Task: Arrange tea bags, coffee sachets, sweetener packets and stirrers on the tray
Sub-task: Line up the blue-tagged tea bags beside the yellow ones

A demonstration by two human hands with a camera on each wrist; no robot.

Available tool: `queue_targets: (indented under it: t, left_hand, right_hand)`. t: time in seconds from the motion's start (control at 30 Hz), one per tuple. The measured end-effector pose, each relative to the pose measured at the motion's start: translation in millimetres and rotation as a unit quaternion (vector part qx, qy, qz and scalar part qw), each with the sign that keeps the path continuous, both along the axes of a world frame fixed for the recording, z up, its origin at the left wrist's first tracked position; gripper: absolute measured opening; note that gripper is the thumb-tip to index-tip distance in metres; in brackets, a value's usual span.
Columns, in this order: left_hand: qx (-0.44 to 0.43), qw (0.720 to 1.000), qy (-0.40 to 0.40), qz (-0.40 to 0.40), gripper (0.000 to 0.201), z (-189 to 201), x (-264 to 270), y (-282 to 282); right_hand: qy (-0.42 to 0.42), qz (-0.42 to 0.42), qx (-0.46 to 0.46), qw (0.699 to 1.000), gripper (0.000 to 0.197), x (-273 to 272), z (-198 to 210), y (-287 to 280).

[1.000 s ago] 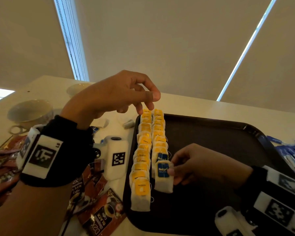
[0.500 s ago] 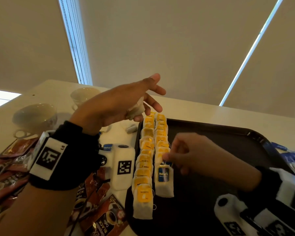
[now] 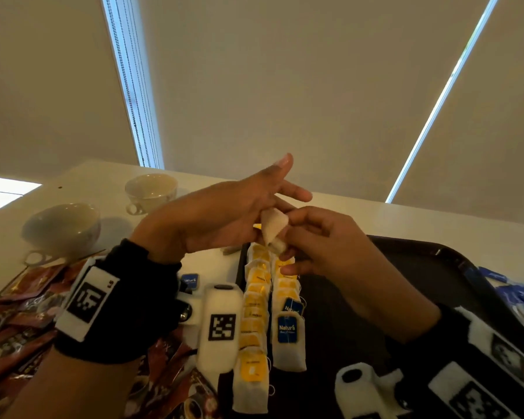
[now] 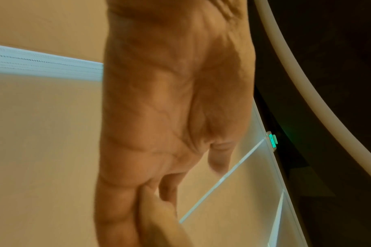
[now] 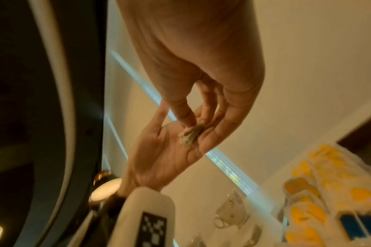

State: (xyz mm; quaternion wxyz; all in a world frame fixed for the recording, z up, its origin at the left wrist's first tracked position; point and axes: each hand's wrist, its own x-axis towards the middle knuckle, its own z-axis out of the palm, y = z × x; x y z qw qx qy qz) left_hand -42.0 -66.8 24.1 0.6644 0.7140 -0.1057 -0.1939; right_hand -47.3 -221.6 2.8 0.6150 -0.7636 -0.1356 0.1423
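Note:
A small pale tea bag is held up above the far end of the black tray. My left hand has straight fingers, and the bag lies against them. My right hand pinches that bag between thumb and fingers. The right wrist view shows the tea bag on the open left palm with the right fingertips on it. Two rows of yellow-tagged tea bags lie along the tray's left side. A blue-tagged bag ends the right row.
Two white cups stand on the table at the back left. Red-brown coffee sachets are heaped at the left. Blue packets lie right of the tray. A loose blue tag sits beside the tray.
My right hand let go of the blue-tagged bag on the tray and rose to the left hand. It now pinches the tea bag that the left hand lifted.

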Motion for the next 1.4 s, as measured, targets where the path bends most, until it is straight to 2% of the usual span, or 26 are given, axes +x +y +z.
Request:
queue_targets:
  t: [0.1, 0.2, 0.4, 0.5, 0.57, 0.6, 0.7, 0.8, 0.9, 1.03, 1.1, 1.2, 1.33, 1.4]
  left_hand:
    - [0.016, 0.999, -0.037, -0.022, 0.046, 0.1, 0.6, 15.6]
    - [0.055, 0.995, -0.077, -0.031, 0.036, 1.1, -0.5, 22.3]
    - [0.116, 0.979, -0.163, 0.04, 0.016, -2.4, 3.6, 16.0]
    - [0.123, 0.972, -0.187, 0.067, 0.006, -4.5, 5.3, 10.7]
    - [0.128, 0.966, -0.205, 0.087, 0.008, -5.9, 6.9, 7.7]
    - [0.131, 0.963, -0.217, 0.092, 0.01, -6.4, 7.3, 6.2]
    - [0.145, 0.954, -0.245, 0.094, 0.011, -6.6, 7.3, 3.1]
    - [0.146, 0.953, -0.248, 0.096, 0.009, -5.9, 7.1, 2.8]
    - [0.144, 0.955, -0.239, 0.1, 0.007, -4.4, 6.1, 3.1]
    - [0.131, 0.963, -0.202, 0.124, 0.019, -1.5, 5.3, 7.7]
    - [0.173, 0.966, -0.171, 0.091, 0.026, -2.5, 5.3, 8.8]
    - [0.208, 0.968, -0.134, 0.036, 0.031, -5.3, 4.2, 4.9]
    - [0.193, 0.972, -0.131, 0.014, 0.009, -3.0, 1.0, 2.4]
    - [0.2, 0.971, -0.128, 0.007, 0.009, -2.7, -0.2, 3.2]
  right_hand:
    - [0.065, 0.008, 0.068, 0.996, 0.013, 3.9, 3.4, -12.6]
    - [0.131, 0.04, 0.119, 0.983, 0.014, 6.3, 5.6, -19.5]
    - [0.216, 0.058, 0.146, 0.963, 0.024, 6.0, 3.7, -21.2]
    - [0.23, 0.057, 0.158, 0.959, 0.041, 5.1, 5.0, -20.9]
    - [0.225, 0.085, 0.136, 0.961, 0.056, 3.8, 5.6, -18.4]
    - [0.21, 0.095, 0.114, 0.966, 0.057, 3.0, 5.1, -16.9]
    - [0.146, 0.087, 0.056, 0.984, 0.033, 3.0, 0.4, -14.1]
    - [0.143, 0.066, 0.046, 0.986, 0.015, 4.8, -4.2, -14.3]
    - [0.139, 0.067, 0.037, 0.987, 0.018, 4.6, -6.0, -16.3]
    - [0.139, 0.068, 0.03, 0.987, 0.027, 4.0, -6.9, -20.3]
    - [0.139, 0.07, 0.031, 0.987, 0.029, 4.0, -6.3, -21.8]
    - [0.14, 0.071, 0.027, 0.987, 0.022, 4.6, -6.4, -22.8]
    - [0.171, 0.07, 0.053, 0.981, 0.015, 3.9, -5.6, -24.6]
    - [0.203, 0.075, 0.075, 0.973, 0.016, 3.0, -4.2, -25.1]
